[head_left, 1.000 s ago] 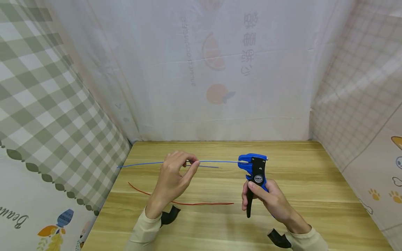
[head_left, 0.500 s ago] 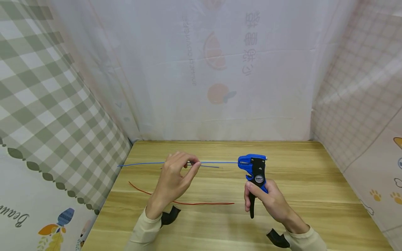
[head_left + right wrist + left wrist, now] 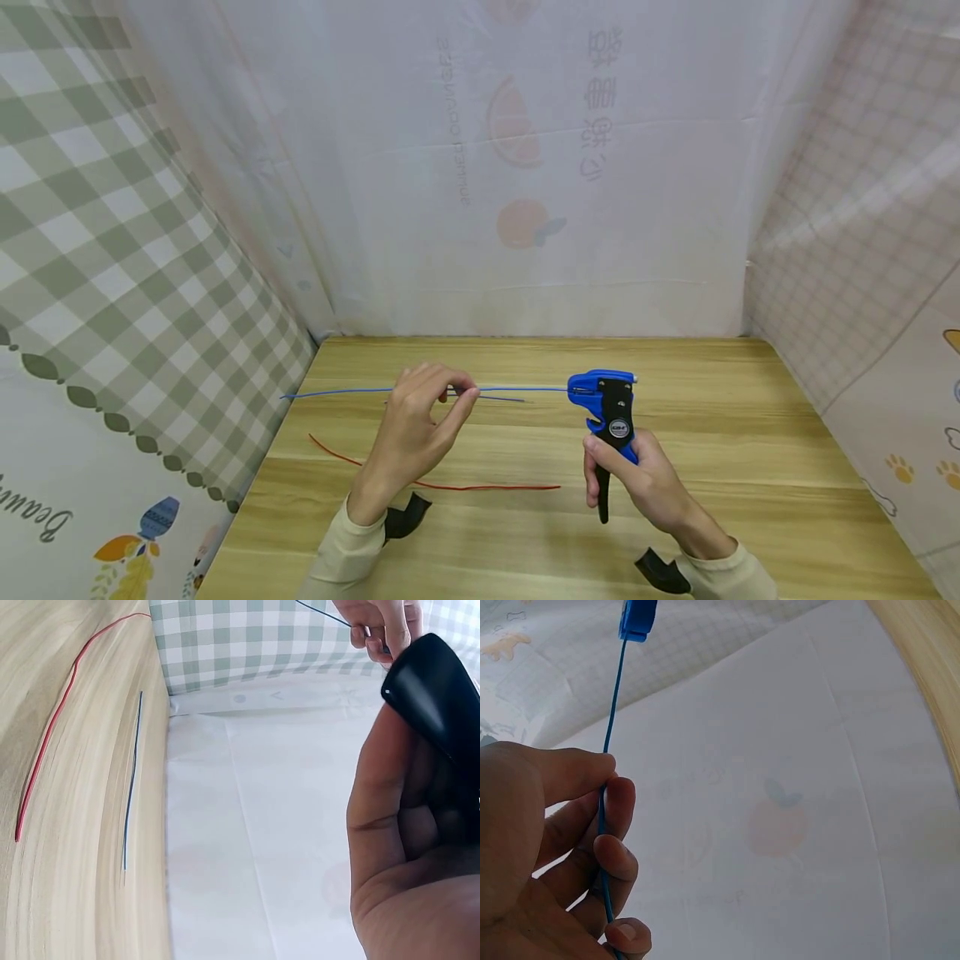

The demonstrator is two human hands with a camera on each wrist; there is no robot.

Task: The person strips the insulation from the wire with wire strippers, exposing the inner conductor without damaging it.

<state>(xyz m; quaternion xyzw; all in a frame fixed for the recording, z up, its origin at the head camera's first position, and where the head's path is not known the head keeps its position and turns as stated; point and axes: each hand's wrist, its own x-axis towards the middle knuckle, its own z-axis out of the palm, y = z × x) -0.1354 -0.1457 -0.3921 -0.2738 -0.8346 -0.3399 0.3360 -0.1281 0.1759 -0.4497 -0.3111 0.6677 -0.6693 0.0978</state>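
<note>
My left hand [image 3: 412, 421] pinches a long blue wire [image 3: 525, 388] between thumb and forefinger, and its tail runs out to the left past the hand. In the left wrist view, the wire [image 3: 613, 705] passes along the curled fingers and leads up to the blue nose of a wire stripper [image 3: 636, 621]. Around the grips of that blue-and-black wire stripper [image 3: 617, 404] my right hand [image 3: 651, 487] is wrapped, thumb on the black handle. The wire's right end sits in the stripper's jaws, which stand close together. A black handle [image 3: 431, 682] fills part of the right wrist view.
On the wooden table [image 3: 720, 433] lies a second, shorter blue wire [image 3: 132, 787], partly behind the left hand in the head view. A red wire [image 3: 487, 487] lies nearer the front, crossing under the left wrist. Printed cloth walls [image 3: 637, 250] border the back and sides.
Since one second ago the right hand has squeezed the stripper: its black handle has moved right and its jaws have come together on the wire. The left hand has barely shifted.
</note>
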